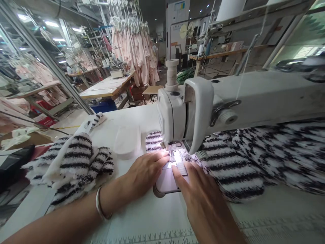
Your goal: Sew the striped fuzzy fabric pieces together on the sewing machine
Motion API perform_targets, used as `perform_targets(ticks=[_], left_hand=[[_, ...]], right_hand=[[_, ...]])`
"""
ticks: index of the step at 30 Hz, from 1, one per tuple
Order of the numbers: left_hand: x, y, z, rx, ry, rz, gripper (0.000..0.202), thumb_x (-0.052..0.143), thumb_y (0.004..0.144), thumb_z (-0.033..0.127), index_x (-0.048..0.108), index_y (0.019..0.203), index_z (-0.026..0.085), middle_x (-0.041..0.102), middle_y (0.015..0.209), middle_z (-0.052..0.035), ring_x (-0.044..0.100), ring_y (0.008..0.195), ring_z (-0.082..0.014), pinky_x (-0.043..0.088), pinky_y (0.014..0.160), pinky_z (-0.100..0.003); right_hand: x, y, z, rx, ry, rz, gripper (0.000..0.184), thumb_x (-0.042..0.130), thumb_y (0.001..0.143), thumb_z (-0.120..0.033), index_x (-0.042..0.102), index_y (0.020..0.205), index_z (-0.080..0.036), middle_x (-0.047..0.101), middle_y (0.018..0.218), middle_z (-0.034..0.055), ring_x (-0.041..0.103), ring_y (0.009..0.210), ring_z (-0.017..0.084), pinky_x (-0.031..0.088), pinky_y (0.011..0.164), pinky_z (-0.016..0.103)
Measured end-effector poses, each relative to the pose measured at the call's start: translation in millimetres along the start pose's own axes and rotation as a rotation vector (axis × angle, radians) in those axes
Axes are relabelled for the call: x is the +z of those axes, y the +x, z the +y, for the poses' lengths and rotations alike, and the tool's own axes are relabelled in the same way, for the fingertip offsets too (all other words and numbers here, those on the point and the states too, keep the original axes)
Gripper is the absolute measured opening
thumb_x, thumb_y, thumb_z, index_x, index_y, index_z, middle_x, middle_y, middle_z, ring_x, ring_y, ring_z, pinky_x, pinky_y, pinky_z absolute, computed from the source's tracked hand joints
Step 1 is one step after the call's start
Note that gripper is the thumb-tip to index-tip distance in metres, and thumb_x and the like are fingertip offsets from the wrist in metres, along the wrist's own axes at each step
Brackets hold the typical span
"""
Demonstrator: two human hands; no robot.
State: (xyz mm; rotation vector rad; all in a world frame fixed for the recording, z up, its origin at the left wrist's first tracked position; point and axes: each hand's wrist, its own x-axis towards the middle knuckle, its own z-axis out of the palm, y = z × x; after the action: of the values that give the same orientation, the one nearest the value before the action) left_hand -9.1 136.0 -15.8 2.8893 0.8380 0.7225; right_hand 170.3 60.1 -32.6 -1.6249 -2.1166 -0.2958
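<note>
A white sewing machine stands over the lit needle plate. Black-and-white striped fluffy fabric shows just left of the presser foot. My left hand, a silver bangle on its wrist, has its fingers pressed together at the near edge of that piece, close to the needle. My right hand lies low on the machine bed, thumb and forefinger apart, its fingertips by the foot and touching the edge of the striped fabric on the right. What lies under the fingertips is partly hidden.
More striped pieces are heaped on the table's left side. A translucent plate lies behind my left hand. A ruler strip runs along the front edge. Beyond stand another worktable and hanging pink garments.
</note>
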Motion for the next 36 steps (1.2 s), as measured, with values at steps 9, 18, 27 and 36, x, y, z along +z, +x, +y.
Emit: perform_targets(ticks=[9, 18, 27, 36], left_hand=[[-13.4, 4.7, 2.6, -0.146, 0.105, -0.157, 0.019, 0.036, 0.093, 0.008, 0.049, 0.107, 0.014, 0.059, 0.099, -0.0089, 0.056, 0.088, -0.018, 0.053, 0.076, -0.033], [1.7, 32.6, 4.7, -0.355, 0.264, -0.185, 0.02, 0.038, 0.084, 0.004, 0.056, 0.076, 0.011, 0.055, 0.083, -0.0135, 0.051, 0.074, -0.0251, 0.048, 0.062, -0.04], [-35.0, -37.7, 78.7, -0.471, -0.212, -0.106, 0.024, 0.042, 0.087, 0.007, 0.06, 0.101, 0.015, 0.057, 0.094, -0.008, 0.055, 0.085, -0.0182, 0.05, 0.076, -0.03], [-38.5, -57.6, 123.6, -1.007, -0.961, 0.697, 0.066, 0.066, 0.072, 0.02, 0.042, 0.133, 0.024, 0.059, 0.114, -0.0065, 0.059, 0.096, -0.0216, 0.051, 0.078, -0.029]], right_hand=[[0.8, -34.3, -2.5, -0.073, -0.011, 0.015, 0.059, 0.032, 0.078, 0.004, 0.049, 0.13, -0.019, 0.049, 0.128, 0.0141, 0.044, 0.122, 0.026, 0.041, 0.092, 0.041], [11.0, -33.4, -8.5, 0.016, 0.101, 0.127, 0.055, 0.027, 0.079, 0.006, 0.057, 0.119, -0.018, 0.055, 0.122, 0.0135, 0.048, 0.116, 0.027, 0.04, 0.091, 0.045], [-12.6, -38.6, -36.5, -0.04, 0.38, 0.14, 0.025, 0.051, 0.088, -0.037, 0.051, 0.102, -0.017, 0.057, 0.091, 0.0087, 0.055, 0.086, 0.022, 0.05, 0.07, 0.036], [-43.2, -11.1, -104.7, -0.153, 0.493, 0.528, 0.026, 0.032, 0.089, -0.004, 0.055, 0.097, -0.015, 0.062, 0.081, 0.007, 0.06, 0.08, 0.018, 0.046, 0.074, 0.033]])
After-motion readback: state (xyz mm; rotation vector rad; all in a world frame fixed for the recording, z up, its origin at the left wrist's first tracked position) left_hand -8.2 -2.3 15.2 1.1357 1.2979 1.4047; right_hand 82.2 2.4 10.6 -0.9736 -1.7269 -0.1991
